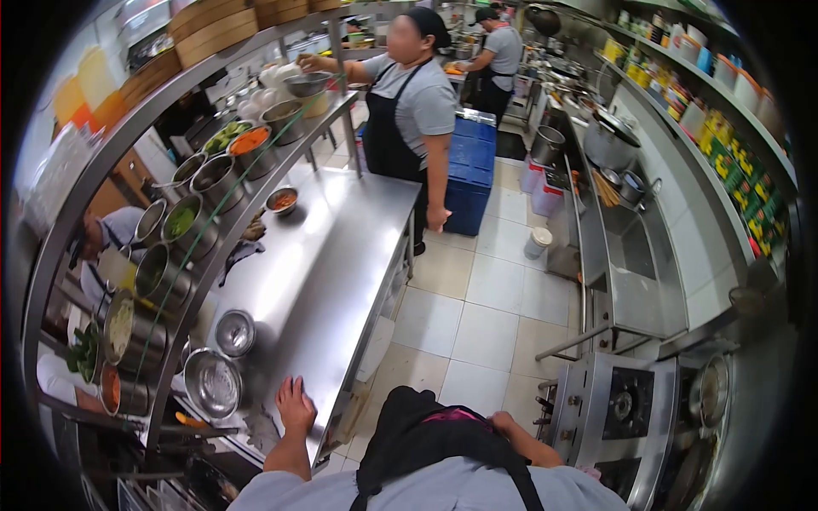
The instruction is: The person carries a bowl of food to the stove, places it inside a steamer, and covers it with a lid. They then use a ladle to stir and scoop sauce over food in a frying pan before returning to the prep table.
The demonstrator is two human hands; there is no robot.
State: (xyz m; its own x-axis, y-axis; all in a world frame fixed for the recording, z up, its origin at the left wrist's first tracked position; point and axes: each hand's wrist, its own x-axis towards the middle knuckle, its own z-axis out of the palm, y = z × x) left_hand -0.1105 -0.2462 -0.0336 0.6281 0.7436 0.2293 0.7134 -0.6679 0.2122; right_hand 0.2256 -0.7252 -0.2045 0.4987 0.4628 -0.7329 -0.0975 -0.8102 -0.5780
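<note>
My left hand (296, 406) lies flat on the steel table (341, 247) near its front edge, fingers spread, holding nothing. To its left are a large metal bowl (212, 383) and a smaller one (235, 332). A dark cloth (241, 258) lies farther back, and a small bowl of chopped red food (281, 201) sits beyond it. My right hand (503, 423) is at my waist, against the black apron (426, 443); its fingers are mostly hidden.
Metal pots of vegetables (181, 223) line the shelf on the left. A co-worker in a black apron (409, 119) stands beside the table's far end, before a blue bin (470, 170). At right are a sink (629, 243) and a stove (626, 400); a white bucket (538, 244) stands on the floor.
</note>
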